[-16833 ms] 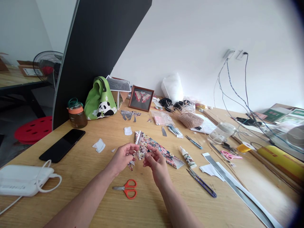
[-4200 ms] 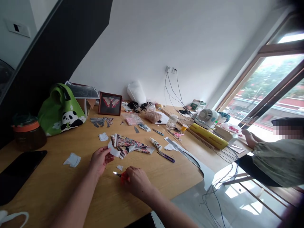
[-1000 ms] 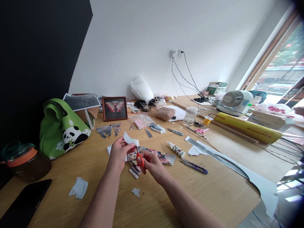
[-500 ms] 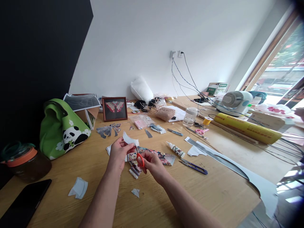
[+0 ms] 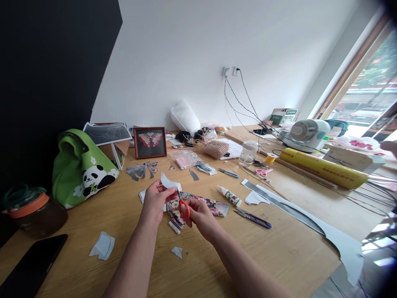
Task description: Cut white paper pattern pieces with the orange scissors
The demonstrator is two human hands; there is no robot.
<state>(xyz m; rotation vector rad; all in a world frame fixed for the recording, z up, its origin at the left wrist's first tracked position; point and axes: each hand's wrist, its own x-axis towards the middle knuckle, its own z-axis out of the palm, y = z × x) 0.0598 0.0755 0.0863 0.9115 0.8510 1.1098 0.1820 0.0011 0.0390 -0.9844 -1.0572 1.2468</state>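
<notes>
Pinched in my left hand is a small curved white piece, paper or stiff cloth; I cannot tell which. My right hand grips red-handled scissors, whose blades point up and touch the right end of that piece. Beneath both hands, a strip of floral fabric with a striped, frayed end lies on the table. A glue bottle lies to the right, with dark-handled thread snips just nearer to me. White scraps rest on the table left of my forearms.
At left stand a lidded jar, a phone and a green panda bag. A framed collar picture leans at the back. To the right are a glass jar, a yellow roll, a fan and long curved grey-white sheets.
Both hands keep nearly the same place, the scissors still at the right end of the white piece. Nothing else on the table has visibly moved.
</notes>
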